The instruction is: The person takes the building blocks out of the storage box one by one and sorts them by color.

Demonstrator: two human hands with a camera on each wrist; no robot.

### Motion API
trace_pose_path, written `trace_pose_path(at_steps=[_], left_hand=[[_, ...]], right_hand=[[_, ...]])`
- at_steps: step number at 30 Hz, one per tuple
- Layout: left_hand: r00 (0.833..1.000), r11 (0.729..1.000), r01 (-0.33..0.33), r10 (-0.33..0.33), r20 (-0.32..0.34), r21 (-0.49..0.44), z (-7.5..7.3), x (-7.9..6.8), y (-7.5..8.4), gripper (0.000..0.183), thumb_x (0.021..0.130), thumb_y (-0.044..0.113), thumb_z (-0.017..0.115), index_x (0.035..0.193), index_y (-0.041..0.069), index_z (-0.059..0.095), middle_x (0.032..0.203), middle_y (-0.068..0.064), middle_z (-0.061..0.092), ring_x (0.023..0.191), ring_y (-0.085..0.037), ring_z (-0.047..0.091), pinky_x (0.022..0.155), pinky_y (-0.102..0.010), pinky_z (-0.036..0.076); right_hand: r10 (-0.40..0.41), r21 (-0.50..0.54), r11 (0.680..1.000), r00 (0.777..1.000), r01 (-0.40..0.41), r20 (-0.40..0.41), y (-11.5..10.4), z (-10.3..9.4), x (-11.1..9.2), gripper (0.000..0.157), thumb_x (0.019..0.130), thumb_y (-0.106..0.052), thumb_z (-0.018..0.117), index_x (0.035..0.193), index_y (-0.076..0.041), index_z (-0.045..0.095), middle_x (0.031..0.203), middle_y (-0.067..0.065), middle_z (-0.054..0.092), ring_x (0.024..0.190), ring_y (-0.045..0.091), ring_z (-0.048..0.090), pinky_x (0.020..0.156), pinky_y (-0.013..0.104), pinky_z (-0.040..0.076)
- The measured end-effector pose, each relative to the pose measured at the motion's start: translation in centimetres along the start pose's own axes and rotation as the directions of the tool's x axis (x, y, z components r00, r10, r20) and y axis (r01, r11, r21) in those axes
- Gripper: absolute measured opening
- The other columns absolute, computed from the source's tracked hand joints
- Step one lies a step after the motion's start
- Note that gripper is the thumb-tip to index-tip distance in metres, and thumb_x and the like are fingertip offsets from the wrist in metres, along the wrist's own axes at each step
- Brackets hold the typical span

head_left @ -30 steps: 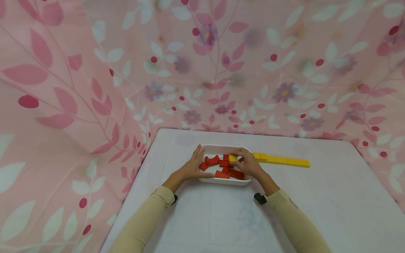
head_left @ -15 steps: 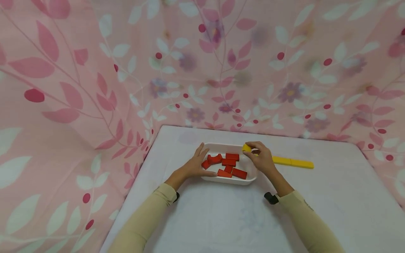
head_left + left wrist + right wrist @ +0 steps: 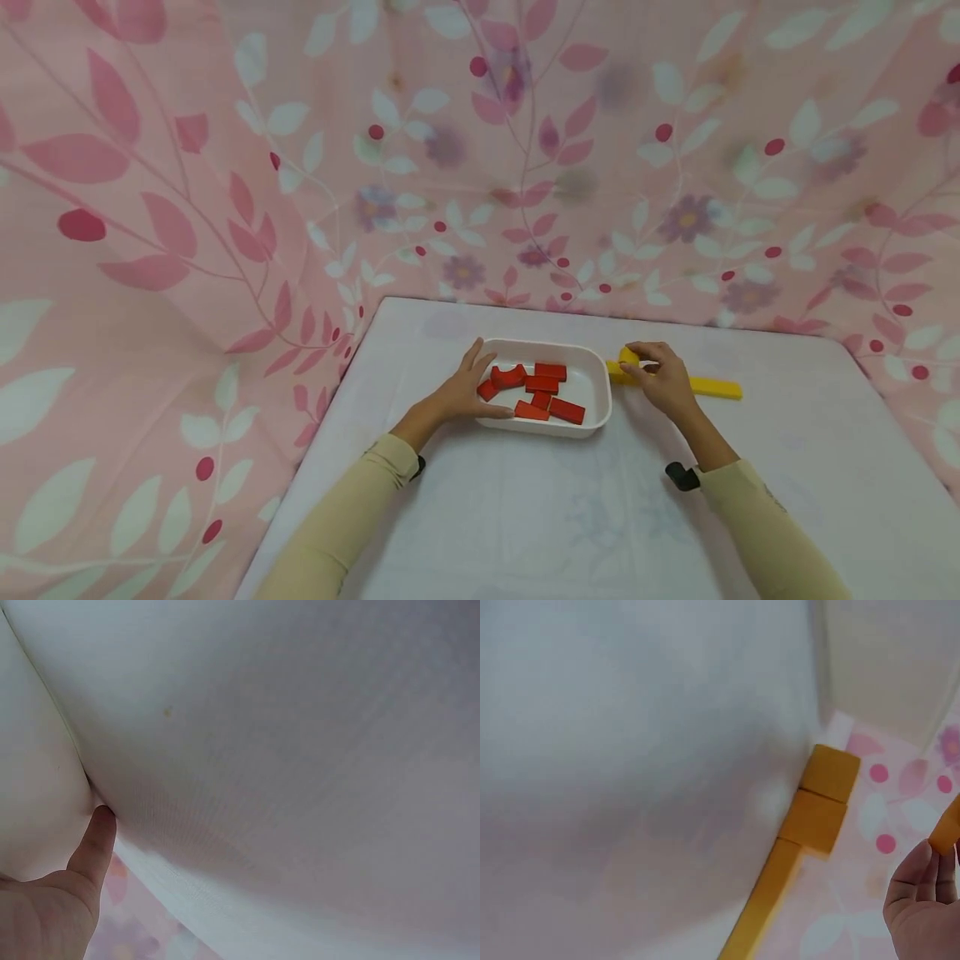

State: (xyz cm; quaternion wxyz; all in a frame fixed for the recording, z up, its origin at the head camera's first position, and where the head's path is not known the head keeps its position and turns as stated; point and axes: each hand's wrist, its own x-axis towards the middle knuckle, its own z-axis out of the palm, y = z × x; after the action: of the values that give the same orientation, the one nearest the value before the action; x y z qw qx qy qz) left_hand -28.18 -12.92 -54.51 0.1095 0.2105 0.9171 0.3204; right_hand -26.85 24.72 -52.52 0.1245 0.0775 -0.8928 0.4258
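In the head view a white oblong tray (image 3: 599, 408) holds several red blocks, among them an arched block (image 3: 509, 377) and a rectangular block (image 3: 567, 411). My left hand (image 3: 457, 396) spans the tray's left end with fingers spread and thumb along the near side; the left wrist view shows one of its digits against the white wall. My right hand (image 3: 666, 382) pinches a small yellow block (image 3: 628, 356) between thumb and fingertips, over the left end of a row of yellow blocks (image 3: 716, 387). That block (image 3: 948, 829) appears at the right edge of the right wrist view.
The yellow row starts beside the tray's right wall and runs rightward, with two squarish blocks (image 3: 830, 774) at its tray end and a slimmer bar (image 3: 757, 904) after them. A white cloth covers the table (image 3: 525, 517). Floral pink fabric (image 3: 525, 167) hangs behind it.
My right hand has lifted the yellow block out of the tray and carried it right, over the yellow row. The left hand stays at the tray. The head view shifted slightly.
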Motion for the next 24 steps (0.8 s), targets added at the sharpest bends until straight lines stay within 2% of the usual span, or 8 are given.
trace_pose_path(at_steps=[3, 5, 7, 11, 13, 18, 24], left_hand=[[1.0, 1.0, -0.001, 0.001, -0.002, 0.002, 0.0, 0.0, 0.1, 0.117, 0.069, 0.064, 0.081, 0.159, 0.021, 0.02, 0.168, -0.004, -0.006, 0.149, -0.031, 0.026, 0.113, -0.056, 0.037], [1.0, 1.0, 0.001, -0.001, 0.0, 0.003, 0.0, -0.1, 0.1, 0.117, 0.068, 0.064, 0.08, 0.159, 0.021, 0.019, 0.168, -0.004, -0.006, 0.15, -0.031, 0.025, 0.113, -0.056, 0.036], [1.0, 1.0, 0.003, -0.003, 0.0, 0.007, 0.0, 0.0, 0.1, 0.118, 0.068, 0.065, 0.08, 0.159, 0.021, 0.019, 0.168, -0.004, -0.006, 0.15, -0.031, 0.025, 0.114, -0.055, 0.036], [1.0, 1.0, 0.005, -0.005, -0.004, 0.014, -0.1, 0.0, 0.1, 0.118, 0.069, 0.064, 0.08, 0.159, 0.021, 0.018, 0.168, -0.004, -0.005, 0.15, -0.029, 0.025, 0.114, -0.054, 0.036], [1.0, 1.0, 0.005, -0.005, -0.004, 0.016, -0.1, 0.0, 0.0, 0.119, 0.069, 0.064, 0.08, 0.16, 0.021, 0.015, 0.168, -0.004, -0.005, 0.15, -0.028, 0.024, 0.114, -0.053, 0.036], [1.0, 1.0, -0.005, 0.005, -0.012, 0.012, -0.1, 0.0, -0.1, 0.125, 0.069, 0.065, 0.08, 0.16, 0.021, 0.007, 0.168, -0.005, -0.004, 0.15, -0.028, 0.023, 0.114, -0.053, 0.036], [1.0, 1.0, -0.016, 0.015, -0.024, -0.008, 0.0, 0.2, -0.3, 0.125, 0.068, 0.067, 0.079, 0.16, 0.023, 0.006, 0.168, -0.005, -0.003, 0.149, -0.029, 0.025, 0.113, -0.054, 0.038]], right_hand=[[-0.007, -0.04, 0.999, 1.0, 0.008, 0.016, 0.5, 0.1, -0.2, 0.037, 0.09, -0.019, 0.074, 0.123, -0.003, 0.067, 0.118, 0.016, 0.059, 0.105, 0.03, 0.059, 0.084, 0.025, 0.057], [-0.014, -0.062, 0.998, 0.999, 0.016, 0.03, 0.7, 0.3, -0.5, 0.036, 0.088, -0.017, 0.075, 0.12, -0.004, 0.068, 0.116, 0.014, 0.06, 0.102, 0.028, 0.059, 0.085, 0.038, 0.059], [-0.016, -0.078, 0.997, 0.999, 0.019, 0.042, 0.7, 0.5, -0.7, 0.035, 0.086, -0.016, 0.077, 0.119, -0.005, 0.069, 0.114, 0.013, 0.06, 0.099, 0.026, 0.058, 0.083, 0.037, 0.059], [-0.016, -0.111, 0.993, 0.997, 0.025, 0.076, 1.0, 0.7, -0.7, 0.034, 0.086, -0.017, 0.078, 0.118, -0.008, 0.07, 0.114, 0.011, 0.062, 0.096, 0.023, 0.056, 0.078, 0.019, 0.052], [-0.013, -0.116, 0.993, 0.995, 0.024, 0.097, 1.2, 0.8, -0.7, 0.034, 0.086, -0.016, 0.078, 0.118, -0.008, 0.07, 0.114, 0.01, 0.062, 0.096, 0.022, 0.055, 0.077, 0.015, 0.049], [-0.033, -0.109, 0.993, 0.99, 0.048, 0.136, 1.8, 1.2, -0.9, 0.034, 0.084, -0.01, 0.079, 0.117, -0.006, 0.071, 0.112, 0.012, 0.063, 0.092, 0.023, 0.054, 0.075, 0.019, 0.052], [-0.072, -0.119, 0.989, 0.984, 0.092, 0.164, 2.1, 1.5, -1.0, 0.032, 0.082, -0.005, 0.079, 0.113, -0.005, 0.073, 0.109, 0.012, 0.064, 0.087, 0.022, 0.055, 0.072, 0.021, 0.053]])
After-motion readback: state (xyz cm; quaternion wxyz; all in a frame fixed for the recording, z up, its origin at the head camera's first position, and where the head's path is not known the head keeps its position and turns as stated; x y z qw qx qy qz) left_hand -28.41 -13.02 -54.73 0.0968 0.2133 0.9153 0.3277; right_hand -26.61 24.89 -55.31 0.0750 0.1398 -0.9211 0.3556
